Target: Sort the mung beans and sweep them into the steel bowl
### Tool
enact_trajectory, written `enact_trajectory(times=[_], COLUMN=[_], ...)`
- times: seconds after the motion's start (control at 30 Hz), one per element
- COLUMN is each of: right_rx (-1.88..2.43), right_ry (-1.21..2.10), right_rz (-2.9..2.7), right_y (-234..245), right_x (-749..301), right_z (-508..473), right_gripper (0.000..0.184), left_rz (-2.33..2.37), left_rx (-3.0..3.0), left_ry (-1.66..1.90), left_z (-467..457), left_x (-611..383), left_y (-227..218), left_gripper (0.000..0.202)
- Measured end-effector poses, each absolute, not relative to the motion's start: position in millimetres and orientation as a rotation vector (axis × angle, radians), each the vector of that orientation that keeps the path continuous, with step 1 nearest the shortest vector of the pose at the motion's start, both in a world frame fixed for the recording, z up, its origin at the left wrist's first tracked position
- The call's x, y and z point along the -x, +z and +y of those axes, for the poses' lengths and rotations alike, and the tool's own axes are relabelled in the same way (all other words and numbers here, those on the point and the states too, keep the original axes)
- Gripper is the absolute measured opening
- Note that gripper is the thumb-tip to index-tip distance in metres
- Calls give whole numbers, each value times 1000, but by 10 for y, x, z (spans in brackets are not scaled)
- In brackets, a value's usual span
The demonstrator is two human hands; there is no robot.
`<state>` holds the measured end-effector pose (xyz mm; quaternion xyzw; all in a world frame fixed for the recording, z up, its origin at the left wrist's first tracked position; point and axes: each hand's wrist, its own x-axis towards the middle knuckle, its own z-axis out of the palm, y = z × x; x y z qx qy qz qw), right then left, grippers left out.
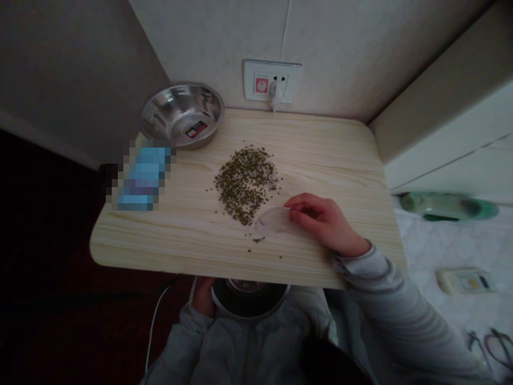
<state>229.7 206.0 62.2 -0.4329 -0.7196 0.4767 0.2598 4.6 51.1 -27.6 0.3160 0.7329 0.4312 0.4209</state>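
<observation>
Head view: right hand (326, 222) pinches round-edged translucent plastic (274, 220).

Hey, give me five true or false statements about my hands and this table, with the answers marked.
1. The right hand holds a clear plastic piece. True.
2. Small green grains lie loose on the table. True.
3. The metal bowl stands at the near right corner. False: it is at the far left.
4. The left hand rests on the grains. False: it is below the table's near edge, beside a dark round container.
5. A plug sits in the wall socket. True.
</observation>
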Motion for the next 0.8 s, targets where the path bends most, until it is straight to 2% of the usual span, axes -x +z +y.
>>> enact_trajectory(times=[0.23, 0.5, 0.8], right_rx=[1346, 1711, 1773], right_ry=[1222, 945, 832], right_rz=[-1718, -1351, -1670], right_y=[626, 602, 599], right_x=[-2513, -2873, -2512], right_z=[2021, 1144, 807], right_gripper=[22, 21, 21], left_rz=[1880, 1826, 1772], left_rx=[-803, -933, -809], left_ry=[973, 972, 979], left_z=[492, 436, 525], left_x=[-2, 64, -148], left_y=[-333, -448, -328], left_gripper=[11, 16, 22])
